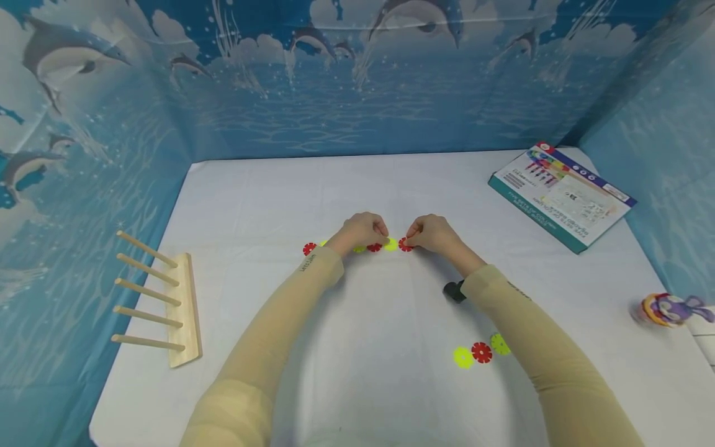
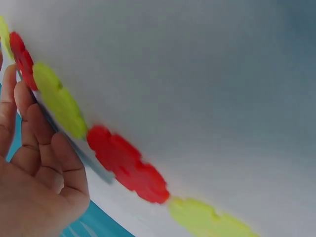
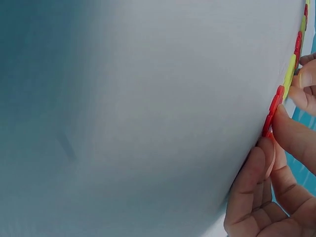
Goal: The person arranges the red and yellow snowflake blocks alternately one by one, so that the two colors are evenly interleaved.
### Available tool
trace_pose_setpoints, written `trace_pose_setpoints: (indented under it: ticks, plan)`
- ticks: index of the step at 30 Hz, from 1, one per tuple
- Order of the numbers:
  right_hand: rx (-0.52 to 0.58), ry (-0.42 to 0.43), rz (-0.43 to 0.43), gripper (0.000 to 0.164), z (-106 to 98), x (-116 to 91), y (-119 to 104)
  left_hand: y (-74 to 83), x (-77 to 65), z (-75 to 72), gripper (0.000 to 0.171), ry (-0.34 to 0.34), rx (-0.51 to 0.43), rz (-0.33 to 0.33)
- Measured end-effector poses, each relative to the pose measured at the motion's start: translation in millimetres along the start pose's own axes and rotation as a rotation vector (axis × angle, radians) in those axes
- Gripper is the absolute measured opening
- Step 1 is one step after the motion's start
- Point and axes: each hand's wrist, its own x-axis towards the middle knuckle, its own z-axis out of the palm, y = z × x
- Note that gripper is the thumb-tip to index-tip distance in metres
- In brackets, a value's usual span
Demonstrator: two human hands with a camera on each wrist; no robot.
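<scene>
A row of red and yellow notched plastic discs lies across the middle of the white table. In the head view, my left hand (image 1: pixel 362 230) is over the row and pinches the yellow disc (image 1: pixel 391 244) at its right end. Just beside it, my right hand (image 1: pixel 434 233) grips a red disc (image 1: pixel 405 245) by the edge. In the right wrist view, that red disc (image 3: pixel 274 111) is against or very near the yellow disc (image 3: pixel 290 76); whether they are joined I cannot tell. Other red discs (image 2: pixel 128 165) and yellow discs (image 2: pixel 59 101) run past my left fingers, which partly hide the row.
Loose on the table at front right are a yellow disc (image 1: pixel 463 357), a red disc (image 1: pixel 481 352) and another yellow disc (image 1: pixel 499 344). A black object (image 1: pixel 454 292) sits by the right sleeve. A wooden peg rack (image 1: pixel 185 310), a box (image 1: pixel 564 195) and a purple toy (image 1: pixel 670 309) stand around the sides.
</scene>
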Motion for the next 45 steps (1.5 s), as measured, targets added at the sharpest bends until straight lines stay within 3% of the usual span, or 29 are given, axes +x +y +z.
trace_pose_setpoints:
  ticks: [5, 13, 23, 33, 38, 45]
  plan:
    - [-0.004, 0.005, -0.009, 0.020, 0.9, 0.7, 1.2, 4.2, 4.8, 6.4, 0.019, 0.021, 0.058, 0.060]
    - [-0.021, 0.017, -0.045, 0.018, 1.2, 0.2, 3.1, 14.6, 4.2, 13.2, 0.021, 0.037, 0.126, 0.085]
    - [-0.024, 0.023, -0.045, 0.017, -0.6, -1.3, 1.9, 23.6, 3.1, 18.8, 0.020, 0.062, 0.161, 0.031]
    - [0.020, 0.016, -0.032, 0.018, 0.2, -5.8, 3.9, 24.1, 6.2, 22.0, 0.012, 0.070, 0.083, -0.022]
    - [0.050, 0.009, -0.061, 0.023, -6.3, -19.6, 10.6, 24.0, 6.0, 22.4, 0.012, 0.068, 0.017, -0.033]
    - [0.035, 0.019, -0.160, 0.026, -19.9, -58.1, 27.3, 24.5, 5.3, 22.8, 0.013, 0.086, 0.043, -0.034]
